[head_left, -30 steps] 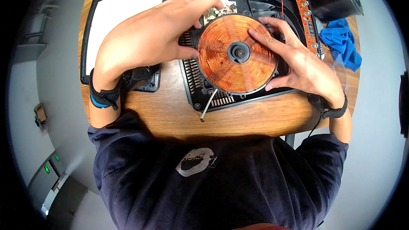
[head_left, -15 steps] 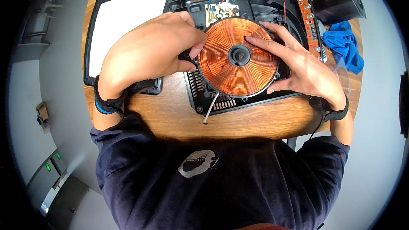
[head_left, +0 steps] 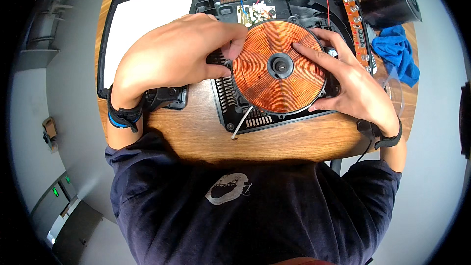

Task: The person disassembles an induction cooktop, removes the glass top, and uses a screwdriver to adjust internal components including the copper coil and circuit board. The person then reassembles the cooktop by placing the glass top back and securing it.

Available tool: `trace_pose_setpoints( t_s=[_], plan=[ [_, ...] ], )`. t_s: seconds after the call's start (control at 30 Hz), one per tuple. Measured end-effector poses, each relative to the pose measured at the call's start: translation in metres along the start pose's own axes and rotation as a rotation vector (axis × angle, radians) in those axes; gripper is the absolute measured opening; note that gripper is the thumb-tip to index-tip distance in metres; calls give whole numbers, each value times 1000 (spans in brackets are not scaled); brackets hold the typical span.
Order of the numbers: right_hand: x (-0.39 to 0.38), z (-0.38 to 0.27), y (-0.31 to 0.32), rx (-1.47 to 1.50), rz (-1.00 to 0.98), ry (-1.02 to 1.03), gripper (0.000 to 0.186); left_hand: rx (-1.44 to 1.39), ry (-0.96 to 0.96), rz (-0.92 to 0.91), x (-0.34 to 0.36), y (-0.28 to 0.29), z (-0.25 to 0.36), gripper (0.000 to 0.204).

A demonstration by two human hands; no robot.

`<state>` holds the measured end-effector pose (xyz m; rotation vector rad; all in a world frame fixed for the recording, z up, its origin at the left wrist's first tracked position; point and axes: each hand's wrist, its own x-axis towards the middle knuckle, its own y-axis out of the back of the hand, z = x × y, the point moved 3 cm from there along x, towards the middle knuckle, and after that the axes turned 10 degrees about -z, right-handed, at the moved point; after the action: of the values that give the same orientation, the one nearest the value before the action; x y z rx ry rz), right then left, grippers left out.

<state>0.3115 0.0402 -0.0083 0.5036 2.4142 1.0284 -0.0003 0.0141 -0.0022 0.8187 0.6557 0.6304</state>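
The flat, round copper coil [head_left: 267, 82], wound concentrically about a black hub [head_left: 280, 65], sits between the left hand [head_left: 179, 49] and the right hand [head_left: 352, 77], winding face upward.

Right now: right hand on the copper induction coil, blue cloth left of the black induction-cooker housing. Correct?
Not quite: the blue cloth lies right of the black induction-cooker housing, as the head view shows. The right hand is on the copper induction coil.

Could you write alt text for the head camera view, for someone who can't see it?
A person's right hand grips the right edge of a round copper coil over an open black casing, with the left hand at the coil's left edge. On the wooden table, a black-framed white panel lies left, a blue cloth right.
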Motion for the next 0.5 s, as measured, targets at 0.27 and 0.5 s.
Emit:
trace_pose_setpoints(
  t_s=[0.27,0.5],
  plan=[
    [-4,-2,2,-51,53,-38,117,-176,17,73,1,6,-8,23],
    [-5,0,0,-17,115,-100,122,-292,5,98,3,10,-16,23]
  ],
)
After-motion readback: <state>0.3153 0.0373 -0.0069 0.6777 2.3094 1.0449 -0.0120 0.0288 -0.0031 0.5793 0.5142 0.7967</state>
